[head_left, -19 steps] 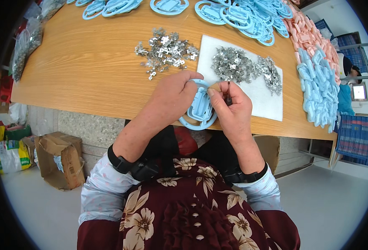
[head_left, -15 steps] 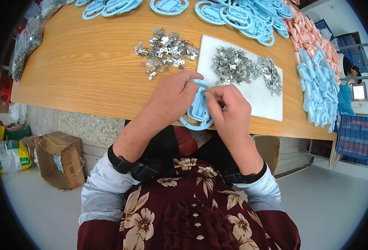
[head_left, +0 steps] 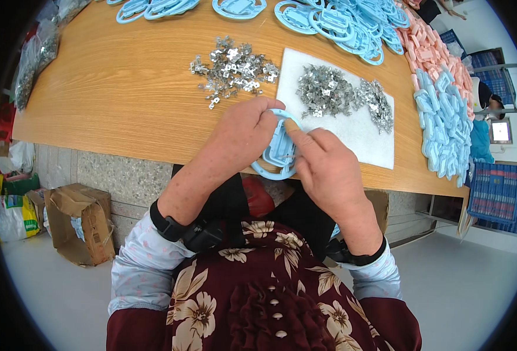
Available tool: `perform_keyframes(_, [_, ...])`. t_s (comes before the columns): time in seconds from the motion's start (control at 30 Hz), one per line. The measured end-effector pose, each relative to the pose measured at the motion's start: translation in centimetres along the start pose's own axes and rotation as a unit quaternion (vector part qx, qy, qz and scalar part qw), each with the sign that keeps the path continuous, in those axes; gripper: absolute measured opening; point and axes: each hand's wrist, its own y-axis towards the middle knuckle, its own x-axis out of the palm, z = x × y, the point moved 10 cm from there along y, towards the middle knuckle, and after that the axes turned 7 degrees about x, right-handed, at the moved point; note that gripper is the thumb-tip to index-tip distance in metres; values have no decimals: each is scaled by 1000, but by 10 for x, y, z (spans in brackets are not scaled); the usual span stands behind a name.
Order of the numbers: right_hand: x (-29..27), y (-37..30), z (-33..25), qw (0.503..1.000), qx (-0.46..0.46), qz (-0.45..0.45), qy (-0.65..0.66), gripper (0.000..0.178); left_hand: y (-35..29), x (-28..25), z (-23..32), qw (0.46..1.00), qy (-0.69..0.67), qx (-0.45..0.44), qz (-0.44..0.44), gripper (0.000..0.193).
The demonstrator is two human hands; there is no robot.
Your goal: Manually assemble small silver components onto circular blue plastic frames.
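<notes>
The left hand (head_left: 248, 130) clasps a blue frame (head_left: 279, 150); the right hand (head_left: 331, 169), half-curled, contents unclear, extends its index finger onto it.

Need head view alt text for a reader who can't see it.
Left hand grips a blue plastic ring-shaped frame; the right hand has its index finger at the frame's upper right. Beyond, small metal parts lie heaped on a wooden table and white pad.

I can't read a single word or number from here. The cardboard box (head_left: 98, 225) on the floor (head_left: 48, 286) has a small dark printed mark on one side, too tiny to make out; the white, yellow and green bag (head_left: 14, 217) near it and the pale screen (head_left: 500, 132) are equally illegible.
</notes>
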Motion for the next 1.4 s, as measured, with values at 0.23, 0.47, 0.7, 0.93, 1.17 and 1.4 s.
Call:
perform_keyframes(0.23, [-16,0,25,991,119,6,60,23,0,0,-2,1000,2,1,-5,33])
perform_keyframes(0.47, [-19,4,3,992,35,8,-121,19,-1,0,-2,1000,7,-1,-1,33])
perform_keyframes(0.7, [-17,7,-4,989,-14,8,-149,26,0,-1,0,1000,7,3,-2,33])
perform_keyframes(0.93, [-13,17,-9,981,-10,-38,-191,18,1,0,-4,1000,21,1,-5,33])
perform_keyframes(1.17, [-8,22,-27,962,-25,-96,-253,14,-1,0,4,998,48,30,6,33])
perform_keyframes(1.4, [0,27,-35,952,-65,-134,-266,23,-3,-5,8,993,99,49,28,33])
